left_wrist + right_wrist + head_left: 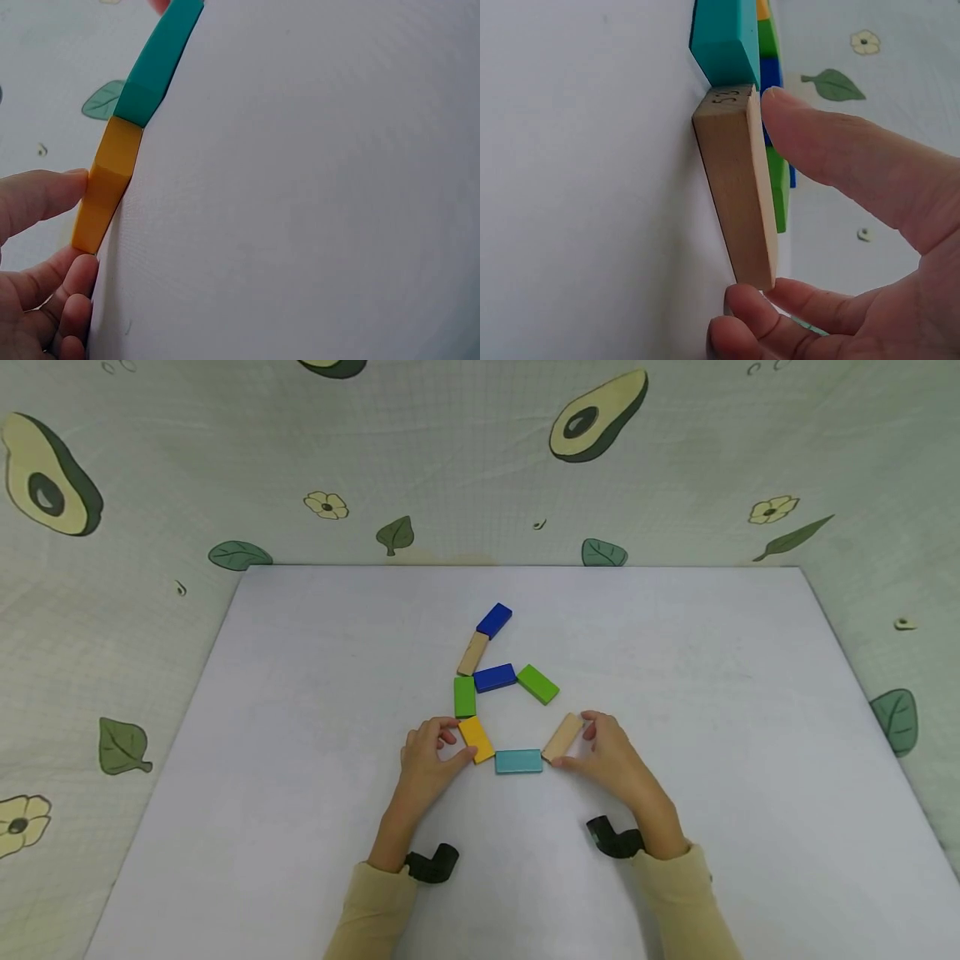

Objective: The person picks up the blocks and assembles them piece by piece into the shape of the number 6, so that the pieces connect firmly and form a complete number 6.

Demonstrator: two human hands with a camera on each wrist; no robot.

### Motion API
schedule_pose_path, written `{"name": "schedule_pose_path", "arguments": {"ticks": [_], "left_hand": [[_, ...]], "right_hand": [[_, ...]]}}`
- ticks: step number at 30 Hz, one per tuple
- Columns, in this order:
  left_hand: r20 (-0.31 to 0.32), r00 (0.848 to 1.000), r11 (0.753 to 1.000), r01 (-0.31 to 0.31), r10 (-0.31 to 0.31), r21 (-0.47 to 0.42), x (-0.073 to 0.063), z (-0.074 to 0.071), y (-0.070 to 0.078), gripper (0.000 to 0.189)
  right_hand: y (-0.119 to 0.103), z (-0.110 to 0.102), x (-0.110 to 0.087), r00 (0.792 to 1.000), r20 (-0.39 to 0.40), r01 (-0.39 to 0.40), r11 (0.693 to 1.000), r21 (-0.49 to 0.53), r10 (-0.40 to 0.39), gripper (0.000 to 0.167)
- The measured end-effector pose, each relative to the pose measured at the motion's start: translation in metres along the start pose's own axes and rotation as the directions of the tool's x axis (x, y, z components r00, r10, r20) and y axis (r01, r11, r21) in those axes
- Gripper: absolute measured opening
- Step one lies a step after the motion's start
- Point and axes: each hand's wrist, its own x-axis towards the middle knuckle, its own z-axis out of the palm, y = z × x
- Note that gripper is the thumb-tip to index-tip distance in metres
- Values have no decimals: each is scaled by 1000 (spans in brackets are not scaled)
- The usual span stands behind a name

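My left hand [429,758] holds a yellow block [476,740] by its two ends, thumb at the near end and fingers at the far one. A plain wooden block [562,737] lies slanted between the thumb and fingers of my right hand [606,752]. Between these two sits a teal block [518,762], its ends meeting or almost meeting theirs. In the right wrist view, dark marks show on the end of the wooden block [739,187] that faces the teal block [725,37]. The left wrist view shows the yellow block [107,184] end to end with the teal one.
Beyond the yellow block, a green block [465,697], a second wooden block [473,653] and a blue block [495,621] form a curved line. Another blue block [495,677] and a green block [538,684] branch to the right. All lie on a white tabletop [300,693].
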Motion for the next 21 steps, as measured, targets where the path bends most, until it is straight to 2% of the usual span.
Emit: {"name": "schedule_pose_path", "arguments": {"ticks": [10,21], "left_hand": [[3,1000,1000,-5,5,1,0,-1,-1,44],[4,1000,1000,-17,17,-19,-1,-2,1,44]], "right_hand": [[2,9,-1,998,-53,28,995,-100,-33,88],[1,11,-1,993,-89,68,984,-163,-83,81]]}}
